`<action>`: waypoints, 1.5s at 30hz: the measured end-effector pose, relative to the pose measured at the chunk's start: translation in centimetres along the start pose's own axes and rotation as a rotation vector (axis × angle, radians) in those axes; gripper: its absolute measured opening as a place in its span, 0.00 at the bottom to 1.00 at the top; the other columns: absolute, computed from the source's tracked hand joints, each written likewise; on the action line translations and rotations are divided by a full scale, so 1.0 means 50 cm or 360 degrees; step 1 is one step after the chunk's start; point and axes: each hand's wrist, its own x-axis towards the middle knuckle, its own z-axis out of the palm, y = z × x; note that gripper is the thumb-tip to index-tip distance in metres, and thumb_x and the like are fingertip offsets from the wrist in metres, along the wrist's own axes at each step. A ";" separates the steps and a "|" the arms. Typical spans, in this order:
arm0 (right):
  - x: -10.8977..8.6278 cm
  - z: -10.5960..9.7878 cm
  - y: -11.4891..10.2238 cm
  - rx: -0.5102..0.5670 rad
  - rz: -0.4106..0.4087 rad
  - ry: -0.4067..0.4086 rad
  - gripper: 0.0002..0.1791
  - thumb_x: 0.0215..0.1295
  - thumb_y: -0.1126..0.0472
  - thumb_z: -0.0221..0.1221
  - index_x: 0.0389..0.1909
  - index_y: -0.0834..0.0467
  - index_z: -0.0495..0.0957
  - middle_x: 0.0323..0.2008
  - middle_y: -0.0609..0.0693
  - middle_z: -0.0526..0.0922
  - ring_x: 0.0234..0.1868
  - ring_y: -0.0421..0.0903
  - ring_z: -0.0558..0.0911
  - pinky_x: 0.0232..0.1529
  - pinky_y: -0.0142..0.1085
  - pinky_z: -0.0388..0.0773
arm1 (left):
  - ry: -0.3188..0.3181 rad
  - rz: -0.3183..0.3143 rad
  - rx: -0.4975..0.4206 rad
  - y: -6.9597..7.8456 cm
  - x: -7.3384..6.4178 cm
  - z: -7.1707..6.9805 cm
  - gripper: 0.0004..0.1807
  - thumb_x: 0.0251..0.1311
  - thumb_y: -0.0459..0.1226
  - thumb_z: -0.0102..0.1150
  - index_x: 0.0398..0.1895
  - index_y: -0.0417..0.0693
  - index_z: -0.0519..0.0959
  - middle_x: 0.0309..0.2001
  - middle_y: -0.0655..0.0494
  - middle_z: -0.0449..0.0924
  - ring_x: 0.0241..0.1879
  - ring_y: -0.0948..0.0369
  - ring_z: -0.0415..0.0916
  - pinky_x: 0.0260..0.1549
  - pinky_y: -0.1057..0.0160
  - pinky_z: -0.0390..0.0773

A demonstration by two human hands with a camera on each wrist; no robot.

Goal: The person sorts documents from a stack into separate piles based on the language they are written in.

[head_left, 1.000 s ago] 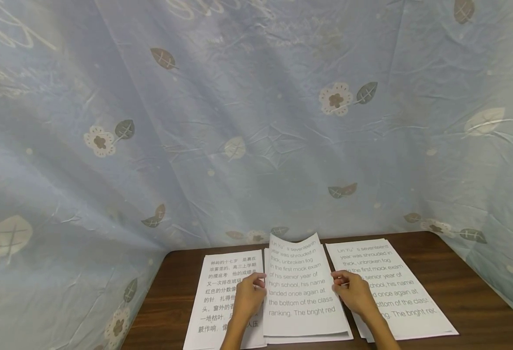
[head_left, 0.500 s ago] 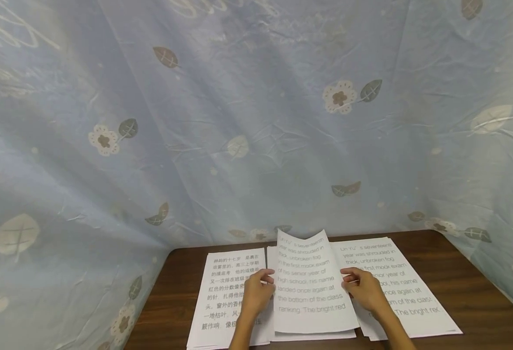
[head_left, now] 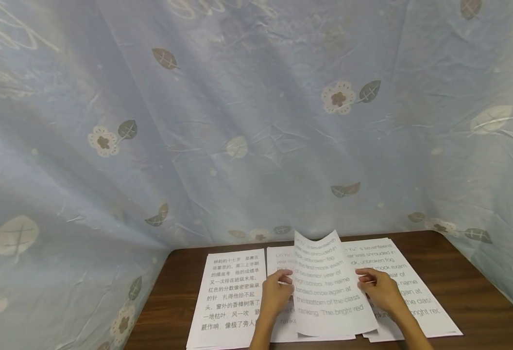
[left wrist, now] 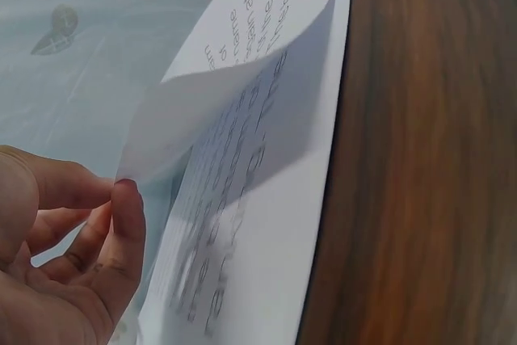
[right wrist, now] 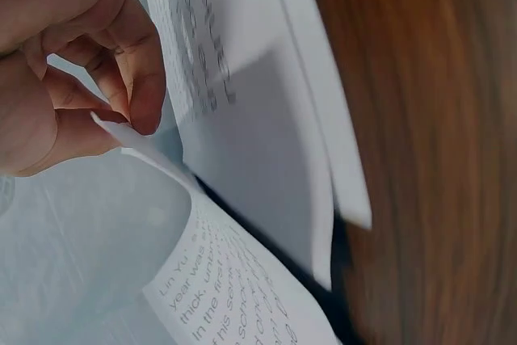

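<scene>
A printed sheet of paper [head_left: 326,291] with English text is held up between both hands, its top edge sagging in a curve. My left hand [head_left: 277,291] pinches its left edge between thumb and finger, plain in the left wrist view at the fingertips [left wrist: 125,191]. On the opposite edge, my right hand [head_left: 381,290] pinches the sheet; the right wrist view shows that edge bent at the fingers [right wrist: 145,103]. Below the sheet lie the middle paper stack [head_left: 282,333] and part of the right paper stack [head_left: 431,321], both with English text and both partly covered by it.
A left paper stack [head_left: 228,301] with Chinese text lies beside the middle one. All three stacks rest on a dark brown wooden table [head_left: 449,272]. Behind the table's back edge hangs a pale blue cloth [head_left: 282,121] printed with leaves and flowers.
The sheet was over the middle stack; both hands have lifted it and carried it rightward, uncovering text on the middle stack's left side. It now overlaps the right stack in the head view.
</scene>
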 end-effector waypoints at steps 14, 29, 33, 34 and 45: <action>-0.001 -0.067 0.048 -0.0119 0.0105 0.0030 0.22 0.72 0.63 0.63 0.64 0.67 0.81 0.47 0.56 0.88 0.44 0.44 0.83 0.37 0.31 0.74 | -0.0031 -0.0021 -0.0097 0.008 -0.007 0.066 0.21 0.58 0.24 0.65 0.56 0.42 0.87 0.37 0.54 0.86 0.25 0.69 0.80 0.24 0.73 0.83; -0.003 -0.128 0.089 -0.0226 0.0066 0.0106 0.21 0.72 0.64 0.63 0.62 0.68 0.82 0.44 0.56 0.90 0.41 0.38 0.81 0.38 0.29 0.72 | -0.0045 -0.0068 -0.0173 0.032 -0.010 0.140 0.22 0.56 0.23 0.64 0.56 0.41 0.86 0.37 0.56 0.85 0.26 0.69 0.80 0.23 0.73 0.82; -0.004 -0.150 0.102 -0.0264 0.0035 0.0144 0.21 0.72 0.63 0.64 0.61 0.68 0.83 0.43 0.56 0.90 0.38 0.28 0.78 0.41 0.31 0.71 | -0.0053 -0.0082 -0.0191 0.043 -0.010 0.164 0.23 0.56 0.23 0.65 0.56 0.41 0.86 0.37 0.56 0.85 0.25 0.69 0.80 0.23 0.73 0.82; -0.004 -0.154 0.104 -0.0282 0.0030 0.0156 0.20 0.71 0.63 0.64 0.61 0.67 0.83 0.43 0.56 0.91 0.37 0.26 0.77 0.42 0.32 0.71 | -0.0055 -0.0084 -0.0198 0.045 -0.010 0.170 0.23 0.56 0.23 0.65 0.56 0.41 0.86 0.36 0.56 0.85 0.25 0.70 0.80 0.23 0.73 0.82; -0.006 -0.192 0.125 -0.0417 -0.0047 0.0252 0.16 0.71 0.65 0.64 0.56 0.68 0.85 0.40 0.59 0.91 0.37 0.33 0.80 0.40 0.40 0.71 | -0.0044 -0.0090 -0.0264 0.064 -0.020 0.219 0.22 0.55 0.22 0.64 0.55 0.40 0.86 0.35 0.56 0.85 0.24 0.71 0.80 0.21 0.74 0.81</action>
